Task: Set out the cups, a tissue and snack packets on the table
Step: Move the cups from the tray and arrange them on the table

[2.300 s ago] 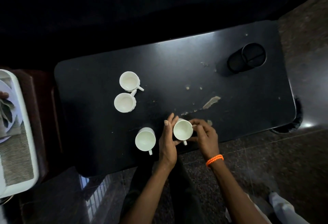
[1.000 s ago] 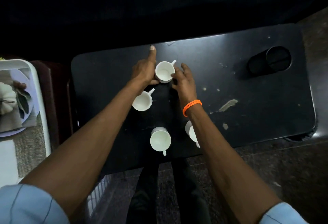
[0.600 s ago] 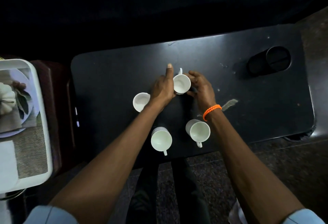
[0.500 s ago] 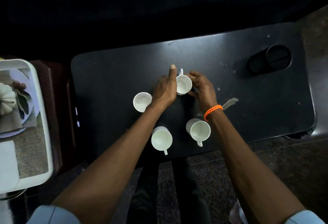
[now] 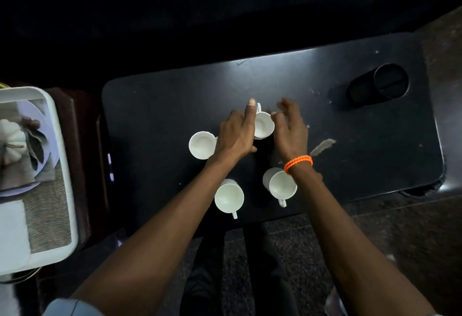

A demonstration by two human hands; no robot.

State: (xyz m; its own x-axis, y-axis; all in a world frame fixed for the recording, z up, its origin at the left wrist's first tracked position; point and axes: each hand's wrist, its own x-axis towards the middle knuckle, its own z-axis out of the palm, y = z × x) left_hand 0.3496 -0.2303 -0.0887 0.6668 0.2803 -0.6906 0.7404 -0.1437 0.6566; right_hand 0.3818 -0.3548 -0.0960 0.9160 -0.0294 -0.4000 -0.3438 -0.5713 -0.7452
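Right hand (image 5: pixel 290 128) loosened, white cup (image 5: pixel 263 125) upright

1. No lettering, label, brand, number or sign is showing legibly anywhere in this dim overhead view.
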